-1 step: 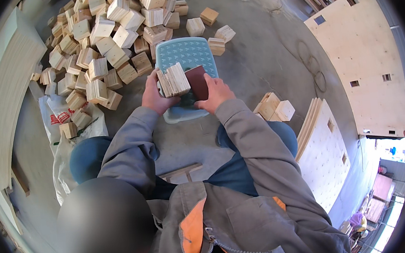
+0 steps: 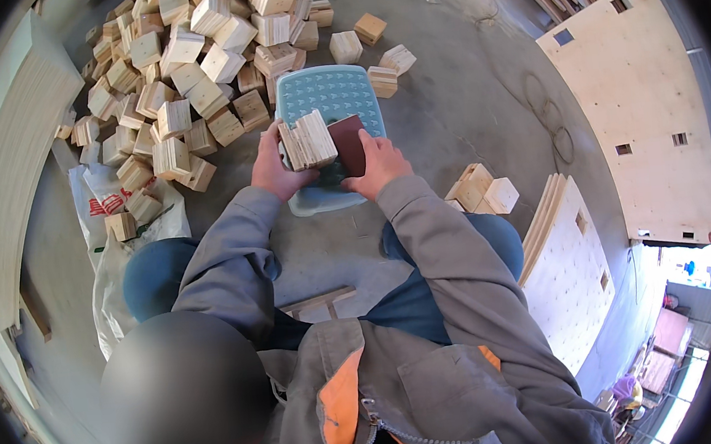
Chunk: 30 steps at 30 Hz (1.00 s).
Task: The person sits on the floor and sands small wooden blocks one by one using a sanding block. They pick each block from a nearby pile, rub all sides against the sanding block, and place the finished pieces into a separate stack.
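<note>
My left hand (image 2: 275,168) is closed round the left side of a plywood block (image 2: 309,140), whose layered edges face up. In my right hand (image 2: 383,167) is a dark reddish-brown flat piece (image 2: 349,146) that looks like sandpaper; its back is hidden. Thumb and fingers grip its right edge, and it stands tilted close beside the block. Whether the two touch I cannot tell. Both are held over a light blue plastic stool (image 2: 327,87) with a studded top, between my knees.
A big heap of wooden blocks (image 2: 190,76) lies beyond the stool to the left, partly by a white sack (image 2: 104,244). A few blocks (image 2: 479,187) sit at the right, beside plywood panels (image 2: 571,271). A large panel (image 2: 642,112) with square holes stands farther right.
The whole view has shifted very slightly. Both hands keep the same hold on the block and the reddish-brown piece.
</note>
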Motion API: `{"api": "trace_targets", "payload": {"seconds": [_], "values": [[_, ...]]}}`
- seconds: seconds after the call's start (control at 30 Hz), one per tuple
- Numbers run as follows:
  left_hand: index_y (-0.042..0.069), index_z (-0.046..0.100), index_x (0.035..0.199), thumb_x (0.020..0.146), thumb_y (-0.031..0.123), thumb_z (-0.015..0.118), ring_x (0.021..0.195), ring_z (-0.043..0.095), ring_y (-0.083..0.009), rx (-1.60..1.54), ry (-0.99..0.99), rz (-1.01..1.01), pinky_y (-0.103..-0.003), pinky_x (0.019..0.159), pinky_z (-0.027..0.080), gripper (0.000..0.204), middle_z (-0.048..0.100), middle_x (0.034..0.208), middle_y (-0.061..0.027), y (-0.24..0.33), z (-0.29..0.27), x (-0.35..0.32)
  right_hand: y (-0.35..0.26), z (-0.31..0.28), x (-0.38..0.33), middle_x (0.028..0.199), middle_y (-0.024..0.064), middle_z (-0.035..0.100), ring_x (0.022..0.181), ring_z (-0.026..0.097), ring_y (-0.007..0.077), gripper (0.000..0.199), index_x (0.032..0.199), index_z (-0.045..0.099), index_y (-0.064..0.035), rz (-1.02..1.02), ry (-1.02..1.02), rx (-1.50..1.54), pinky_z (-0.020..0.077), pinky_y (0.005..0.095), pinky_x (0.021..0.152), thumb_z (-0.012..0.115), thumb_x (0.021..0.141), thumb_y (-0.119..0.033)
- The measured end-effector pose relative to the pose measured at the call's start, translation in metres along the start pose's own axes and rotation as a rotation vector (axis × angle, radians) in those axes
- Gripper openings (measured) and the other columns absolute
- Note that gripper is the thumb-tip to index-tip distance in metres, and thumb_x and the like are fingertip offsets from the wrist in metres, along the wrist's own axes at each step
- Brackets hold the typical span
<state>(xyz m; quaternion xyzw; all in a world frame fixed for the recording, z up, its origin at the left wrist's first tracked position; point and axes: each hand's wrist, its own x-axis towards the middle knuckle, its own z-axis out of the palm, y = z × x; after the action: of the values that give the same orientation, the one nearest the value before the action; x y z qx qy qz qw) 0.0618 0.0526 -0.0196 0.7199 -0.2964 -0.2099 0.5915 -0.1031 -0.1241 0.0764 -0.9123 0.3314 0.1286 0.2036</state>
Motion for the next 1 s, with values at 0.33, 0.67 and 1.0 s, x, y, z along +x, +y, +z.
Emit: {"api": "trace_targets", "payload": {"seconds": [0.33,0.67,1.0], "values": [[0.007,0.043,0.154,0.06,0.018,0.102,0.137,0.058,-0.0362,0.105,0.035,-0.002,-0.043,0.117,0.049,0.111,0.057,0.144,-0.0201,0.009,0.006,-0.005,0.012,0.034,0.003,0.155,0.0208,0.049,0.142,0.051,0.0416,0.104,0.169,0.034,-0.0144,0.103,0.241,0.259,0.0462,0.0501,0.118,0.088,0.081,-0.026],[0.004,0.042,0.154,0.063,0.02,0.101,0.138,0.055,-0.0419,0.146,-0.021,0.101,-0.045,0.117,0.048,0.11,0.057,0.143,-0.0246,0.023,0.025,-0.017,-0.003,0.018,-0.074,0.159,0.0285,0.043,0.14,0.048,0.0506,0.092,0.161,0.049,-0.0138,-0.394,0.596,0.314,0.0428,0.0572,0.117,0.087,0.078,-0.028],[0.01,0.044,0.152,0.062,0.02,0.099,0.136,0.056,-0.0428,0.164,0.012,0.082,-0.046,0.113,0.051,0.106,0.057,0.144,-0.0211,0.015,0.029,-0.016,-0.019,0.033,-0.077,0.168,0.0184,0.041,0.126,0.058,0.0453,0.073,0.152,0.063,-0.0185,-0.381,0.589,0.033,0.0488,0.0552,0.109,0.084,0.082,-0.027]]}}
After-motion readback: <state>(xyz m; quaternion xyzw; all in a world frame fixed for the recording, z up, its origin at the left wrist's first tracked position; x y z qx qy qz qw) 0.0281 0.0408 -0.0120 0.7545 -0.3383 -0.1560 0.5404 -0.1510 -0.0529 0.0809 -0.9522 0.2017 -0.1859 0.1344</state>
